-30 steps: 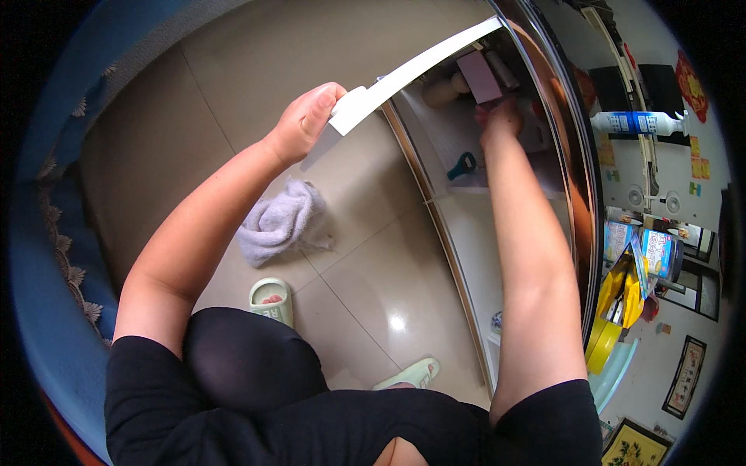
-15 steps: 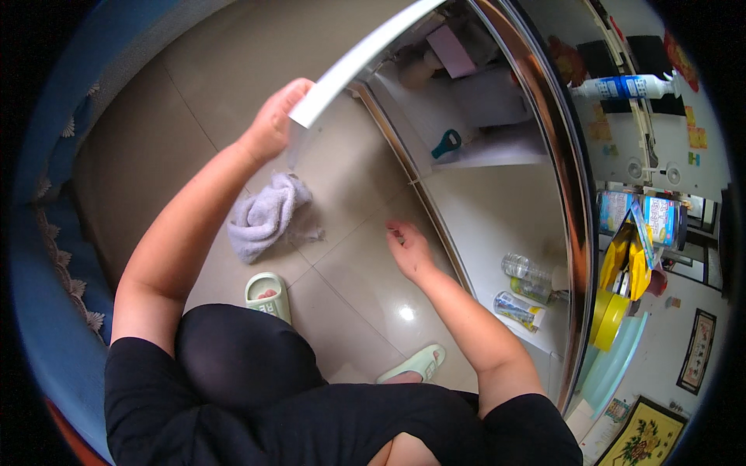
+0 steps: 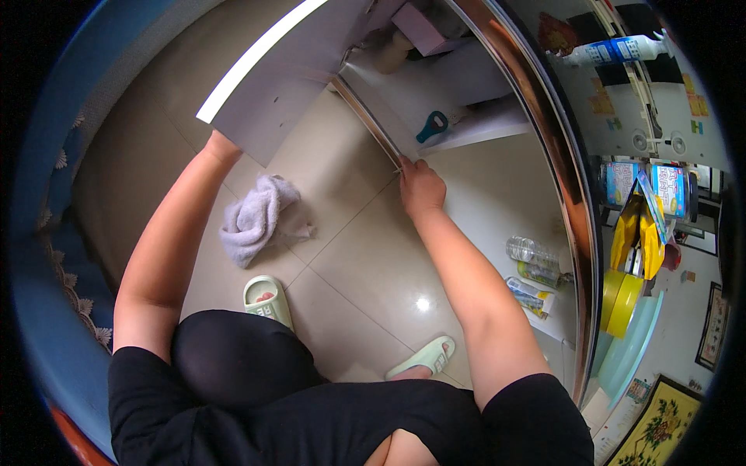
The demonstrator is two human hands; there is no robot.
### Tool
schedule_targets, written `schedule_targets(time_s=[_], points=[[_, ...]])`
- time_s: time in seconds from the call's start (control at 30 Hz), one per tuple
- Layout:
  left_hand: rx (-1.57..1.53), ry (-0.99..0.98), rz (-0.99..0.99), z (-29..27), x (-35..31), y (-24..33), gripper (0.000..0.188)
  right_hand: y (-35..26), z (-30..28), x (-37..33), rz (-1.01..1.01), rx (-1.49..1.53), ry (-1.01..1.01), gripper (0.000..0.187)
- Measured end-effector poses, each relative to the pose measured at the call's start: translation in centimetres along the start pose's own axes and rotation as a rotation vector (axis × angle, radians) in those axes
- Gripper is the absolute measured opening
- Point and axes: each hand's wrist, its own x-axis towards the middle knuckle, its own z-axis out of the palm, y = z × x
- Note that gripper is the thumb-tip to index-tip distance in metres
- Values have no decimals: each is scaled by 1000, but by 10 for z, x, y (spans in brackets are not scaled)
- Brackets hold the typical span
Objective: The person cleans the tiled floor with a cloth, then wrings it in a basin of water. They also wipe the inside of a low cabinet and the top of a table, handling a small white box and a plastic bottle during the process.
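Note:
A white cabinet door [image 3: 272, 97] stands swung out over the floor. My left hand [image 3: 223, 146] is at its lower outer corner, with the fingers hidden behind the panel. Inside the low white cabinet [image 3: 497, 186], my right hand [image 3: 423, 189] is closed, fingertips against the wooden front edge [image 3: 369, 116]; what they hold, if anything, is hidden. Just above that hand, a teal-handled tool [image 3: 432, 126] lies on the cabinet shelf [image 3: 489, 133]. A crumpled light purple towel [image 3: 263, 217] rests on the floor between my arms.
Lower in the cabinet lie a clear plastic bottle [image 3: 531, 250] and a yellow-and-blue packet [image 3: 531, 297]. A pink box [image 3: 420, 29] sits on the upper shelf. Yellow containers [image 3: 622, 303] stand on the top at right. Blue lace-trimmed fabric [image 3: 47, 311] borders the left side.
The door has swung outward to the left, and my left hand has moved left and down with it, passing out of sight behind it. My right hand has risen to the cabinet's front edge and closed.

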Motion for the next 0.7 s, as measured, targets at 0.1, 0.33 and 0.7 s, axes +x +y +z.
schedule_targets(time_s=[0.1, 0.33, 0.7], points=[[5, 17, 12, 6, 0, -2, 33, 24, 21, 2, -45, -2, 85, 17], [-270, 71, -239, 21, -5, 12, 40, 22, -11, -46, -258, 130, 65, 12], [-351, -296, -465, 78, 26, 111, 41, 53, -13, -95, -285, 215, -42, 45]])
